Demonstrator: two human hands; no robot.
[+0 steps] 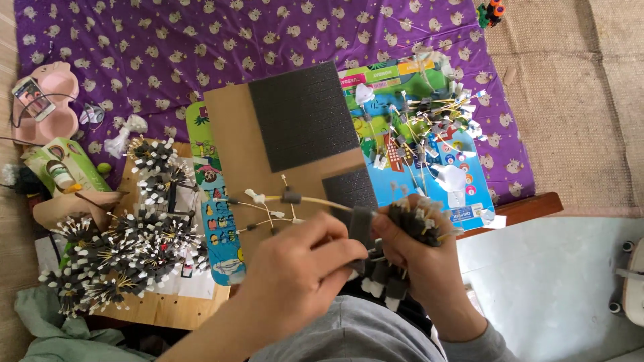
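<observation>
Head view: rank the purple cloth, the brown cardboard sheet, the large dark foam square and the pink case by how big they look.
1. purple cloth
2. brown cardboard sheet
3. large dark foam square
4. pink case

The hands cover part of the cardboard, so its lead over the foam square is a judgement.

Home floor craft spot: purple animal-print bedsheet (168,53) at 12 o'clock, woven mat (570,100) at 2, toy (492,12) top right, phone (32,98) at 10.
</observation>
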